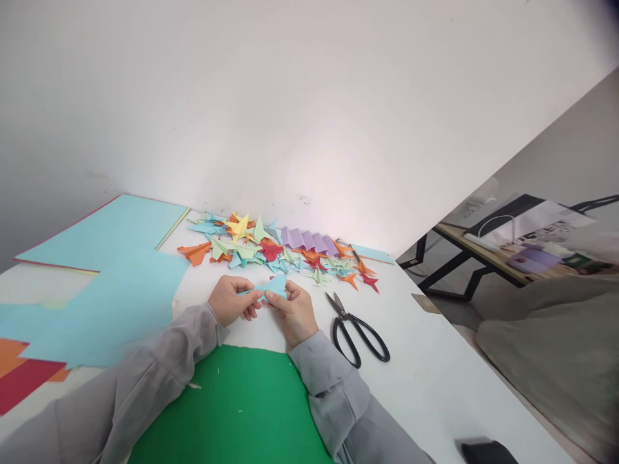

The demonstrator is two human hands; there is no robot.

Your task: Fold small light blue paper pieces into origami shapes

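Note:
Between my two hands is a small light-blue folded paper plane (276, 284), held just above the white table. My left hand (233, 300) pinches its left end between thumb and fingers. On the other side, my right hand (294, 310) grips it with the thumb pressed on top. Parts of the paper are hidden behind my fingers. Just beyond lies a heap of small folded paper planes (236, 227) in blue, orange, yellow, green and red. A purple pleated paper strip (309, 240) rests among them. Black-handled scissors (349, 322) lie partly spread to the right of my right hand.
Large light-blue sheets (130, 303) cover the left of the table (425, 386), with orange and red paper (29, 380) at the near left. A green sheet (236, 406) lies under my forearms. A black object (488, 452) sits at the near right. Behind the heap stands a white wall (290, 116).

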